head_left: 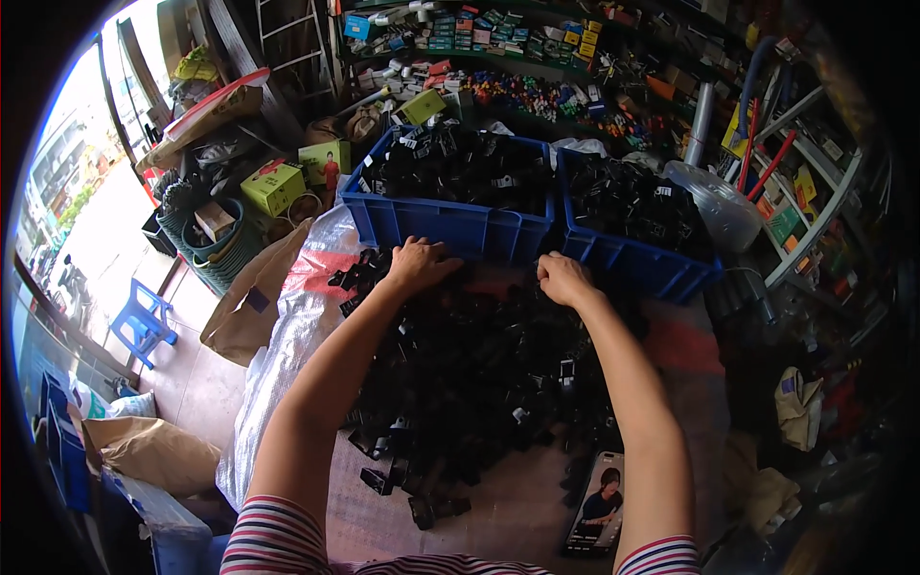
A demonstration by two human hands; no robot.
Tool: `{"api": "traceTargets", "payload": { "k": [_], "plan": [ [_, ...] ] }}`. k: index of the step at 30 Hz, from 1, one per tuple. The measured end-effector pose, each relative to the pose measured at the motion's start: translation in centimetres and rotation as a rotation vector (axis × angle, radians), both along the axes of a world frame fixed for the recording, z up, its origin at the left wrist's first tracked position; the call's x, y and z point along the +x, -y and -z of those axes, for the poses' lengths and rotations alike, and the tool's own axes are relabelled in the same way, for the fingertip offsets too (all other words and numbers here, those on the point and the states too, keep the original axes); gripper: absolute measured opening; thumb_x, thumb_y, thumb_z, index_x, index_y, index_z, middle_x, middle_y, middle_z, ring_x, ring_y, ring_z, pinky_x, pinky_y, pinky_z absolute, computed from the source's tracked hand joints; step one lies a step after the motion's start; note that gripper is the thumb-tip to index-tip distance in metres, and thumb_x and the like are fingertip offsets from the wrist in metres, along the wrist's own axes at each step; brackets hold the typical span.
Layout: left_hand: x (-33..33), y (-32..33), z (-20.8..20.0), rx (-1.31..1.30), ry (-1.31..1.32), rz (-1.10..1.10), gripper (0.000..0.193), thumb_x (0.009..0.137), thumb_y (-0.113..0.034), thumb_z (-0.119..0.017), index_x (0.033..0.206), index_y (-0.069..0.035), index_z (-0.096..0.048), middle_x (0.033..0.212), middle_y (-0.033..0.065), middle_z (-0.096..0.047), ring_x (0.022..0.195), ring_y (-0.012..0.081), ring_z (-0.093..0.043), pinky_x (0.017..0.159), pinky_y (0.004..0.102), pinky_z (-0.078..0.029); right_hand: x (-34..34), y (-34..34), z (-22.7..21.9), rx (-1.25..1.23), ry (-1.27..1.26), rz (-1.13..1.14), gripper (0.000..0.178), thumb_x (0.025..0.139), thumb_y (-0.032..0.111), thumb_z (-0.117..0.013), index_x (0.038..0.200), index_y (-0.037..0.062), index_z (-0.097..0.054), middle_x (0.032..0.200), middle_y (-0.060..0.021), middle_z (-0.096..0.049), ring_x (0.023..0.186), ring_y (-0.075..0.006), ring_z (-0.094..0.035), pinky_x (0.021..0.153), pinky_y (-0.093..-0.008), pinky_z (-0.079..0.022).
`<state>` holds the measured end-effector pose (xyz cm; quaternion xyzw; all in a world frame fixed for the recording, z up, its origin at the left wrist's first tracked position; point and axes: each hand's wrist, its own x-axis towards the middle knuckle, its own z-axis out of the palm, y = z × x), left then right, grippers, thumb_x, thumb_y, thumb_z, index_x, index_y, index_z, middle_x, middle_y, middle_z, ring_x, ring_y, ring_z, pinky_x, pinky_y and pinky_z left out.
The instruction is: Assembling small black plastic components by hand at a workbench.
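A wide pile of small black plastic parts (479,374) covers the table in front of me, some with pale metal bits. My left hand (422,265) lies at the pile's far left, palm down with fingers apart, just before the left blue bin (450,222). At the far right of the pile my right hand (565,278) is closed, thumb and fingers curled together. Whatever it may hold is too dark to make out. It is close to the right blue bin (637,264). Both bins are full of similar black parts.
A phone (596,508) showing a person lies by my right forearm. White woven sheeting (259,422) hangs over the table's left side. Brown paper bags (158,450), a blue stool (144,321) and stacked baskets (225,249) are left. Shelves of small boxes (479,34) stand behind.
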<state>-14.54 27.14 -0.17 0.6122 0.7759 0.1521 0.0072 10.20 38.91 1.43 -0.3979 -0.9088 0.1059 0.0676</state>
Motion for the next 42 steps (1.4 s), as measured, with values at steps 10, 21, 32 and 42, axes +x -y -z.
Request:
{"api": "traceTargets", "payload": {
  "k": [10, 21, 32, 42],
  "plan": [
    [0.6, 4.8, -2.8, 0.279, 0.413, 0.511, 0.035, 0.084, -0.041, -0.053, 0.097, -0.01, -0.063, 0.091, 0.0127, -0.061, 0.087, 0.0318, -0.058, 0.079, 0.039, -0.046, 6.1, 2.6, -1.5, -0.04, 0.104, -0.122, 0.007, 0.072, 0.008, -0.06, 0.079, 0.0056, -0.061, 0.087, -0.0087, -0.062, 0.087, -0.0272, -0.059, 0.078, -0.0362, -0.046],
    [-8.5, 4.4, 4.6, 0.234, -0.102, -0.006, 0.035, 0.085, -0.041, -0.049, 0.105, -0.016, -0.063, 0.104, 0.0129, -0.06, 0.101, 0.035, -0.054, 0.087, 0.0418, -0.043, 7.8, 7.7, -5.2, -0.105, -0.451, -0.271, 0.011, 0.075, 0.003, -0.058, 0.085, 0.0011, -0.059, 0.079, -0.0069, -0.058, 0.067, -0.0134, -0.057, 0.062, -0.0265, -0.045],
    [3.4, 11.1, -6.0, 0.492, 0.769, 0.193, 0.034, 0.09, -0.027, -0.052, 0.11, -0.001, -0.058, 0.1, 0.0096, -0.064, 0.095, 0.0145, -0.057, 0.083, 0.0269, -0.043, 9.4, 21.8, -7.0, -0.728, -0.823, -0.364, 0.037, 0.07, -0.011, -0.041, 0.103, -0.0027, -0.054, 0.12, -0.0125, -0.051, 0.102, -0.015, -0.051, 0.09, -0.0283, -0.041],
    [17.3, 28.1, -1.3, 0.446, 0.877, 0.376, 0.044, 0.071, 0.003, -0.067, 0.112, -0.003, -0.054, 0.118, 0.0121, -0.054, 0.093, 0.0227, -0.059, 0.071, 0.0279, -0.05, 5.5, 33.7, 0.9, -1.396, -1.599, 0.089, 0.035, 0.081, -0.007, -0.04, 0.113, 0.0047, -0.048, 0.111, -0.0089, -0.055, 0.103, -0.0174, -0.054, 0.088, -0.0278, -0.044]
  ]
}}
